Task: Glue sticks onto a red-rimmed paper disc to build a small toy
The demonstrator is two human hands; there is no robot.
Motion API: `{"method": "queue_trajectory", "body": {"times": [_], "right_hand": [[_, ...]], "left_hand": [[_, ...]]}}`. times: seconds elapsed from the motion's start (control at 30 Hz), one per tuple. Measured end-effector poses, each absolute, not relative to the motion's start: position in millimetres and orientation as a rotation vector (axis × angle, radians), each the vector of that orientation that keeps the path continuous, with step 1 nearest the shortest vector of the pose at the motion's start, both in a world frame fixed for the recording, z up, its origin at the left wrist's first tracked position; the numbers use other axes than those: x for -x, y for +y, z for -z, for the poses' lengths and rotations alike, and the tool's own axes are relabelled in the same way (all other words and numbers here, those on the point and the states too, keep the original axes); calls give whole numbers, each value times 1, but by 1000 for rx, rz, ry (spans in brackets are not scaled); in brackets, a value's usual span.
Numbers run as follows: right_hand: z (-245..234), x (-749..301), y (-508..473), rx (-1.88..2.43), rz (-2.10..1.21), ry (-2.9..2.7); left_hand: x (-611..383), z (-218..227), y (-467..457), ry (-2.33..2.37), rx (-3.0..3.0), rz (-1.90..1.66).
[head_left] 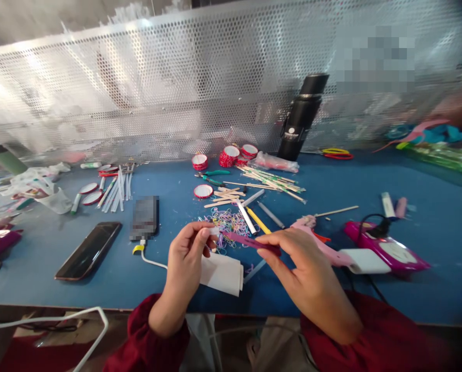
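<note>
Purple hand tool [250, 242] – slender, apparently tweezers; held above the bench [102, 209], in front of the wearer, by a heap of coloured bands [231, 220]. Long axis side to side, nearly level; narrow tip to the left, rear end to the right and slightly lower in view.

Right hand [304, 266]: thumb and fingers closed on the tool toward its rear.

Left hand [188, 253]: thumb and forefinger pinched on a small whitish piece [214, 231], beside the tool's tip – contact between the two too blurred to confirm.

White folded sheet [225, 274]: on the bench, beside the left hand.

Containers: black flask [300, 121], capped, standing at the back; clear bag [275, 163], reddish contents; green transparent bottle [447, 156], lying far right; thin white cup or bag [56, 200], left side, contents unclear.

Red-edged round lids [231, 156]: stacked near the flask.
</note>
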State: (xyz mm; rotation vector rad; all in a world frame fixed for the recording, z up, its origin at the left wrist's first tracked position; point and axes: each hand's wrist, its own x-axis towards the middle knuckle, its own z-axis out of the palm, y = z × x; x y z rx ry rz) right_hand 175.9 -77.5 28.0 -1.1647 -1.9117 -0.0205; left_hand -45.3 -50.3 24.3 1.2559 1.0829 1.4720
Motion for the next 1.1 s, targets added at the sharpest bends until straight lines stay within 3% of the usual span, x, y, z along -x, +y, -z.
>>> {"method": "queue_trajectory", "body": {"times": [0.9, 1.0, 1.1], "right_hand": [[-19, -151, -94, 997, 71, -1832], [-30, -163, -80, 1099, 160, -1882], [-41, -187, -55, 1448, 448, -1874]], "left_hand": [[56, -12, -60, 1024, -1619, -1536], [50, -8, -61, 1019, -1595, -1489], [49, -4, -60, 1091, -1622, -1543]]}}
